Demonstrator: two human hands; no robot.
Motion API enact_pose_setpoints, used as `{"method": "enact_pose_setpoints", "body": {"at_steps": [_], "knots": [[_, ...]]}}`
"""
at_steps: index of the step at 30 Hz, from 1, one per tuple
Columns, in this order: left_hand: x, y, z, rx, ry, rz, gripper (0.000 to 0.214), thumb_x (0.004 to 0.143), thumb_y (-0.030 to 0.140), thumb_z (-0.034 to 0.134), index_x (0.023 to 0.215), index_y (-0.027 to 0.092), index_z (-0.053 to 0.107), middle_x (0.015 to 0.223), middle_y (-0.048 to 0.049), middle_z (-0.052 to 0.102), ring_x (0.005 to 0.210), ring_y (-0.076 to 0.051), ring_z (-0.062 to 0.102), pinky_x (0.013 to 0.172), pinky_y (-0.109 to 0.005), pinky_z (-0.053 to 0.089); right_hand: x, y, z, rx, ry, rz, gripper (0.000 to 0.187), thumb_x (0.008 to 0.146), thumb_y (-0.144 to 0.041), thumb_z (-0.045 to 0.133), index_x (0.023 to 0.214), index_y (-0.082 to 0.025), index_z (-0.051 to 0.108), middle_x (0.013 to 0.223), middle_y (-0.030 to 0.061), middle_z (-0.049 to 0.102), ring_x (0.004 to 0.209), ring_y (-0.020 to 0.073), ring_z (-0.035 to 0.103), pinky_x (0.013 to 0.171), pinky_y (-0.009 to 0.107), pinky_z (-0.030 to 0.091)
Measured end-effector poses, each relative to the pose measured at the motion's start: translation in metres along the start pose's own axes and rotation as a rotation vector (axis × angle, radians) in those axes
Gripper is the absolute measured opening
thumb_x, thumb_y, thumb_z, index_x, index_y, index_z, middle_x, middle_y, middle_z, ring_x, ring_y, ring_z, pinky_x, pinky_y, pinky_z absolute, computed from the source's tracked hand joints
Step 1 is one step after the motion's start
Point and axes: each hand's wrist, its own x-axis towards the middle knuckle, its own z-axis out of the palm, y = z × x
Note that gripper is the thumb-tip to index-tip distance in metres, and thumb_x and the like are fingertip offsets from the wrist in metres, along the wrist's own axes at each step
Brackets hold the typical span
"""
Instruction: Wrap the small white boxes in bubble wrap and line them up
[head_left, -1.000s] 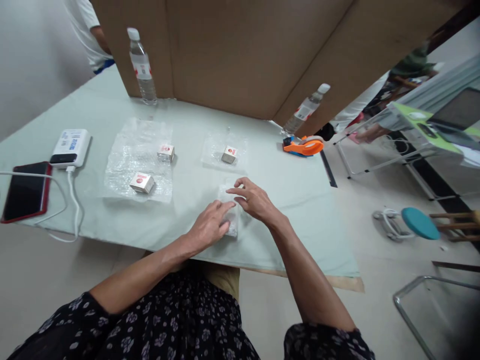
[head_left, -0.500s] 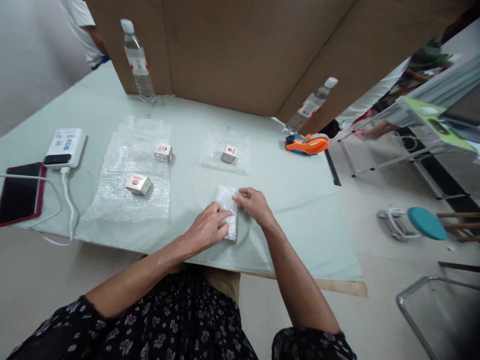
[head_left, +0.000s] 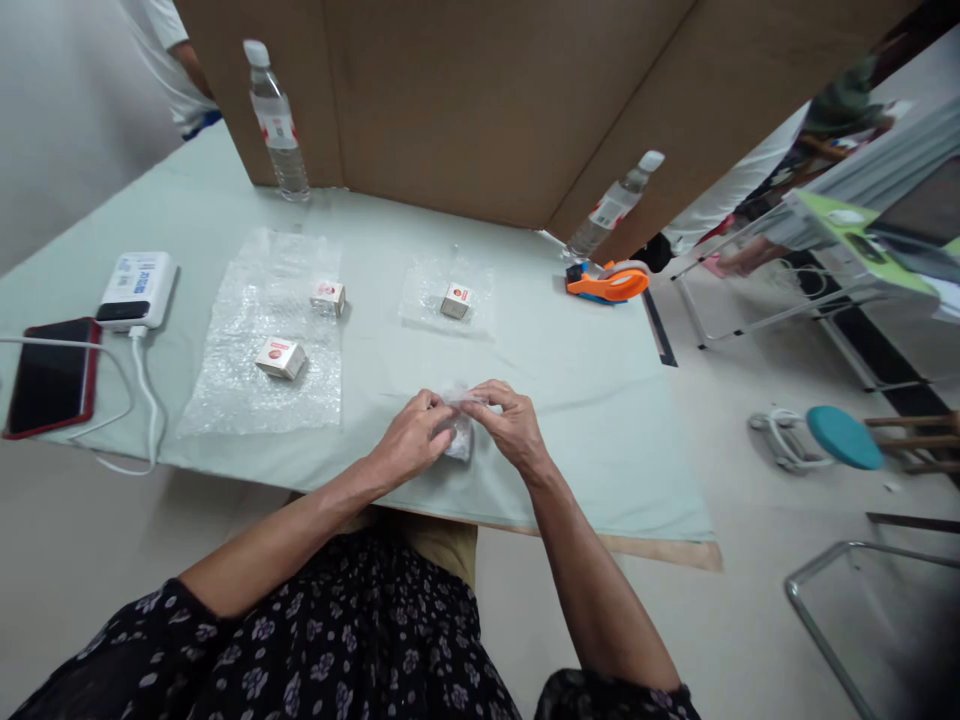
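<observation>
A small bubble-wrapped packet (head_left: 458, 440) lies near the table's front edge, its far end lifted or folded up. My left hand (head_left: 417, 432) and my right hand (head_left: 510, 420) both pinch the bubble wrap at that far end, fingertips almost meeting. What the wrap encloses is hidden. Beyond my hands, a small white box (head_left: 456, 301) rests on a small bubble-wrap sheet (head_left: 420, 295). To the left, a larger bubble-wrap sheet (head_left: 247, 290) carries two more small boxes, a nearer box (head_left: 280, 357) and a farther box (head_left: 328, 297).
An orange tape dispenser (head_left: 607, 282) sits by a tilted-looking water bottle (head_left: 616, 205) at right. Another water bottle (head_left: 276, 125) stands before the cardboard panel (head_left: 480, 100). A white power bank (head_left: 138, 290), cable and phone (head_left: 52, 375) occupy the left. A teal stool (head_left: 844, 437) is on the floor.
Both hands have closed on the wrap at the packet's far end, which is raised and folded over where it lay flat. The left hand moved slightly away from me. The view shifted a little.
</observation>
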Motion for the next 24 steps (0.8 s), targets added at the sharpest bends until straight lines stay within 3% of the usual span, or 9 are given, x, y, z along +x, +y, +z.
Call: {"method": "enact_pose_setpoints", "body": {"at_steps": [2,6,11,18,24], "knots": [[-0.003,-0.001,0.004,0.012,0.057,0.007,0.026,0.086,0.019,0.056,0.109,0.022,0.068,0.104,-0.0049,0.053,0.097,-0.019,0.056,0.094,-0.035,0.05,-0.003,0.002,0.002,-0.023,0.055,0.01,0.016,0.076,-0.039,0.072,0.075,-0.023,0.072,0.081,0.0035,0.069,0.083,0.0203,0.059,0.084,0.036,0.045],[-0.009,0.004,0.007,0.133,0.155,0.032,0.03,0.086,0.021,0.057,0.115,0.022,0.066,0.11,-0.0071,0.051,0.104,-0.021,0.054,0.095,-0.036,0.049,0.008,0.007,0.009,0.123,0.114,0.128,0.021,0.074,-0.041,0.069,0.072,-0.02,0.068,0.071,0.0002,0.064,0.069,0.0157,0.054,0.071,0.03,0.044],[-0.005,0.01,0.001,0.316,0.073,0.07,0.042,0.086,0.016,0.054,0.126,0.027,0.061,0.099,-0.0056,0.052,0.095,-0.021,0.051,0.09,-0.037,0.05,0.022,0.007,0.015,0.179,0.091,0.149,0.024,0.071,-0.042,0.069,0.068,-0.019,0.065,0.064,-0.0029,0.058,0.064,0.013,0.049,0.066,0.027,0.042],[0.002,0.001,-0.003,0.149,0.005,0.03,0.025,0.087,0.021,0.054,0.108,0.021,0.067,0.094,-0.005,0.05,0.089,-0.02,0.053,0.085,-0.036,0.051,0.014,0.0,0.014,0.188,0.054,0.149,0.022,0.072,-0.041,0.071,0.07,-0.019,0.067,0.067,-0.0021,0.059,0.065,0.0131,0.05,0.065,0.028,0.042],[-0.004,-0.005,0.006,0.032,0.225,-0.073,0.031,0.081,0.021,0.062,0.112,0.019,0.056,0.102,-0.0056,0.056,0.096,-0.021,0.056,0.093,-0.038,0.049,-0.007,-0.003,0.004,0.104,0.007,-0.012,0.014,0.076,-0.036,0.074,0.075,-0.022,0.073,0.09,0.0036,0.066,0.087,0.0177,0.061,0.076,0.031,0.047]]}}
